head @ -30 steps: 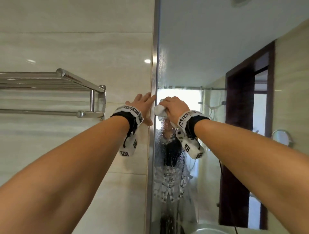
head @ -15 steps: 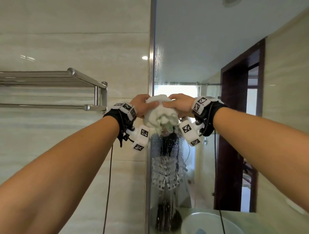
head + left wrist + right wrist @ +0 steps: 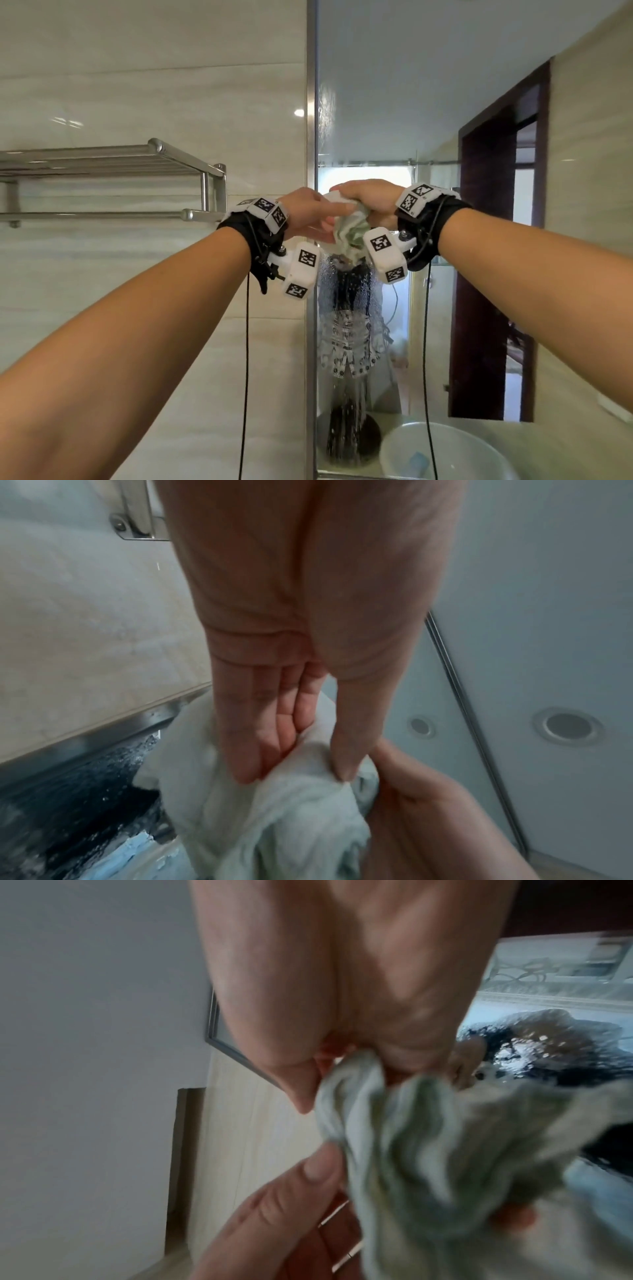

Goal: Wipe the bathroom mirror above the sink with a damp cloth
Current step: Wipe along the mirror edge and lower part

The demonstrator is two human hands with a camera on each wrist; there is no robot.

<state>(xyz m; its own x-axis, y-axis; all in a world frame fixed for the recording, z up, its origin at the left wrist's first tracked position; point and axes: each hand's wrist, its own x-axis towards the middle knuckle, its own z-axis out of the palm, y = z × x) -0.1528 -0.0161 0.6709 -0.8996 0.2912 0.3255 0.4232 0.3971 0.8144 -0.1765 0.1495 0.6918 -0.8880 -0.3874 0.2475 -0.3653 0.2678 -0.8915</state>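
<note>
At mirror (image 3: 394,102) left edge | left hand (image 3: 308,212), right hand (image 3: 368,198) both gripping cloth (image 3: 352,233), seemingly off-glass

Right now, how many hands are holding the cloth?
2. The left hand pinches the cloth from its left side; the right hand grips it from above, both in front of the mirror.

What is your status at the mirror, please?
Left hand and right hand both grip the bunched cloth. Mirror wet below them. Nothing in the way.
</note>
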